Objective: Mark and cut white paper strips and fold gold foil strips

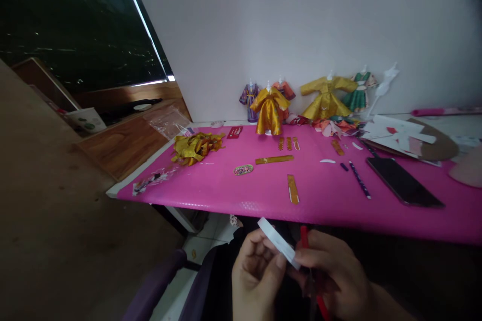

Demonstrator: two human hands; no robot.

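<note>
Near the bottom centre, my left hand [258,271] pinches a narrow white strip [276,241] between thumb and fingers. My right hand [335,271] is wrapped round red-handled scissors [304,236], and its fingertips touch the strip's lower right end. The scissors' blades point down and are partly hidden. Both hands are in front of the pink table's near edge. On the pink table [211,185] beyond them lie a short gold strip [292,189], a longer gold strip [274,159] and a speckled oval piece [243,169].
Small dresses on stands, one gold [269,110], line the wall. A pile of gold scraps [198,148] lies at the left. At the right are a dark phone [404,181], a pen [360,179] and white paper pieces [399,135]. A chair armrest [156,283] is at lower left.
</note>
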